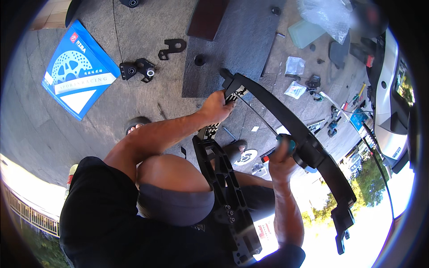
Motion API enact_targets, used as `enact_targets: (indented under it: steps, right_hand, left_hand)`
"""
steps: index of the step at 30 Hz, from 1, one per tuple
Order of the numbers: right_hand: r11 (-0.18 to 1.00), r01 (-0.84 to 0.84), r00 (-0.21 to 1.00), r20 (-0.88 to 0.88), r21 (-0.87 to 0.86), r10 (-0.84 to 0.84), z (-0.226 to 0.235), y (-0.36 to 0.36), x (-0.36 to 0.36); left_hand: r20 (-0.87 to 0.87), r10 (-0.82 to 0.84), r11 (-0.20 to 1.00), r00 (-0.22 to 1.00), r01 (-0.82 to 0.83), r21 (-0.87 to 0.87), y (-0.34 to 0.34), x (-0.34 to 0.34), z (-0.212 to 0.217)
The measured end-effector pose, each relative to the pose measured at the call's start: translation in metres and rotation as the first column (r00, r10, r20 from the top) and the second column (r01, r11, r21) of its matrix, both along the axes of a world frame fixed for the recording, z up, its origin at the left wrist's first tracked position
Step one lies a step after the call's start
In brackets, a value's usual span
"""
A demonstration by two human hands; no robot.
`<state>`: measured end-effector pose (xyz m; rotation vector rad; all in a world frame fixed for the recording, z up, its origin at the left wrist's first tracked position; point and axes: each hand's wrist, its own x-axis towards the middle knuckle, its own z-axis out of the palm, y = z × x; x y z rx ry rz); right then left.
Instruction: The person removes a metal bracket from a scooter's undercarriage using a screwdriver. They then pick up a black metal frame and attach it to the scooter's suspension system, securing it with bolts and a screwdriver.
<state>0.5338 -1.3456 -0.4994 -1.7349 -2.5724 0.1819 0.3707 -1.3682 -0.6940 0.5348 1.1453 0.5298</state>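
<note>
A long black curved frame part runs from the upper middle down to the lower right. A second black slotted frame rail lies over my lap. My left hand grips the frame's upper end near its perforated plate. My right hand holds a tool with a teal and red handle against the curved frame's thick middle clamp. My bent knee sits between both arms.
A blue square box with a brake disc picture lies at the upper left. Black brackets and a dark mat sit on the concrete. Plastic bags, small parts and hand tools are scattered to the right, beside a white vehicle.
</note>
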Motion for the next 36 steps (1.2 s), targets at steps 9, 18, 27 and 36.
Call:
enact_targets:
  steps: [9, 18, 27, 36]
  right_hand:
    - [0.937, 0.339, 0.934, -0.092, -0.088, -0.346, -0.003, -0.015, 0.008]
    - [0.866, 0.487, 0.873, 0.037, -0.112, -0.486, -0.005, -0.024, 0.014]
    - [0.986, 0.106, 0.944, 0.297, 0.13, -0.141, 0.011, -0.013, 0.009]
    - [0.522, 0.649, 0.046, -0.656, -0.554, -0.753, 0.002, -0.017, 0.015]
  left_hand:
    - [-0.083, -0.019, 0.999, 0.996, 0.022, 0.041, -0.001, -0.001, 0.001]
    - [-0.044, -0.023, 0.998, 0.999, 0.025, 0.059, -0.004, 0.001, -0.004]
    - [0.232, 0.164, 0.982, 0.959, -0.137, -0.128, -0.001, 0.001, 0.002]
    - [0.226, 0.183, 0.977, 0.957, -0.152, -0.149, -0.003, 0.004, 0.001]
